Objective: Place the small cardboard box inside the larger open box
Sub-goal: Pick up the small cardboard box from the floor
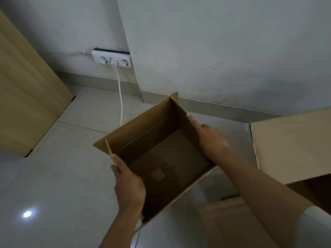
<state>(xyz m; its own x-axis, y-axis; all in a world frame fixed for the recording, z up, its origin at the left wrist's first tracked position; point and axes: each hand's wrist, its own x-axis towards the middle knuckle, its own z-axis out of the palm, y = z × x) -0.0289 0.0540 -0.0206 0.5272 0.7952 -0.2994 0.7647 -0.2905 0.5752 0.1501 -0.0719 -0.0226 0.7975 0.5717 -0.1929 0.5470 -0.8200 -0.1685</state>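
Left to right: wood panel (26,97) leans at far left, socket strip (112,59) on the wall w/ a white cord (120,97) dropping to the floor (53,185). Centre: open box (146,133), held by both hands, mouth facing up toward the camera, empty inside, bit of tape on its bottom. Long axis runs from near-left to far-right, one corner pointing at the wall. Left hand (128,185) grips the near-left wall, fingers closed over the rim. Right hand (208,138) clasps the right wall, index finger stretched along the top edge. At right, flap of a bigger box (290,147), mostly out of frame; which box is the "small" one I judge by size only. Step, as I read it: carrying stage, not yet placed. Next move prob needs a swing right, then lowering it level into the bigger box's opening w/o catching the flap
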